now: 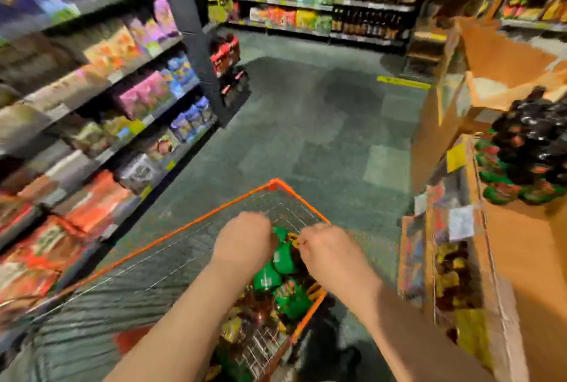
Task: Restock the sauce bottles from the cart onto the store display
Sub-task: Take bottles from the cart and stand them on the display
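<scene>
An orange-rimmed wire cart [233,202] stands in front of me, and green-capped sauce bottles [283,259] lie piled in its right side. My left hand [244,237] and my right hand [329,248] both reach down into the cart, fingers curled over the top bottles. The picture is blurred, so I cannot tell whether either hand grips a bottle. On the right, a cardboard store display [518,246] holds a cluster of dark sauce bottles with green caps [527,151].
Stocked shelves [101,99] line the left side of the aisle. A wire bin of packets [454,283] hangs on the display's near side. More shelves [331,7] stand at the far end. Green tiled floor [322,124] lies ahead of the cart.
</scene>
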Available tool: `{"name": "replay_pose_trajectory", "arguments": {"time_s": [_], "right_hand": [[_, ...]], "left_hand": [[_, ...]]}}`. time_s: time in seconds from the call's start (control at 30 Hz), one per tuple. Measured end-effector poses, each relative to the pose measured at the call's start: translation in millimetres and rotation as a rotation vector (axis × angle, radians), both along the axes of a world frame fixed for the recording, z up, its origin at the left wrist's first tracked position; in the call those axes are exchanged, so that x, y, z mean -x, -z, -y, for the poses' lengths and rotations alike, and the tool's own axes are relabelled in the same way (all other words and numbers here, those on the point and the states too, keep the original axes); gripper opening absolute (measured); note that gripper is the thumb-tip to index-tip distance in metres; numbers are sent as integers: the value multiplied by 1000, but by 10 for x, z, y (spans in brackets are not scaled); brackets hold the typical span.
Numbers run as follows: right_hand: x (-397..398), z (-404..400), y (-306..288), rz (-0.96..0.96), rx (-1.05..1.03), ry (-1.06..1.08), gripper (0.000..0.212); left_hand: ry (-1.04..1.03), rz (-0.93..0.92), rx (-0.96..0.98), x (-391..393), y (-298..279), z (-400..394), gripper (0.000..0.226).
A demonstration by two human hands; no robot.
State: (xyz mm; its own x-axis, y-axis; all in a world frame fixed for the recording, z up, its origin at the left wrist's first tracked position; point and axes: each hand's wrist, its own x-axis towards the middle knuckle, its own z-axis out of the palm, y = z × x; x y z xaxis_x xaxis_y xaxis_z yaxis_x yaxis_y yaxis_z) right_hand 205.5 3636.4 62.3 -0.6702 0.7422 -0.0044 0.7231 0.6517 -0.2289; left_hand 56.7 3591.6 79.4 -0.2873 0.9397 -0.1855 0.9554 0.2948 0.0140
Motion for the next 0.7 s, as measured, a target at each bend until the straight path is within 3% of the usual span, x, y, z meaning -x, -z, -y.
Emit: {"name": "replay_pose_trajectory", "arguments": {"time_s": [0.2, 0.37, 0.6, 0.7], "right_hand": [[716, 206, 228, -41, 58, -206, 13], [1109, 275, 553, 47, 182, -365, 19], [1635, 383, 1299, 325, 298, -570, 18], [1728, 429, 1727, 342, 297, -634, 18]], "left_hand": [[-286, 106, -50, 838, 164, 546, 26], [-465, 150, -4, 1074, 514, 967, 27], [-578, 202, 183, 1018, 1232, 1316, 28], [-584, 214, 306, 966, 1586, 1381, 33]]}}
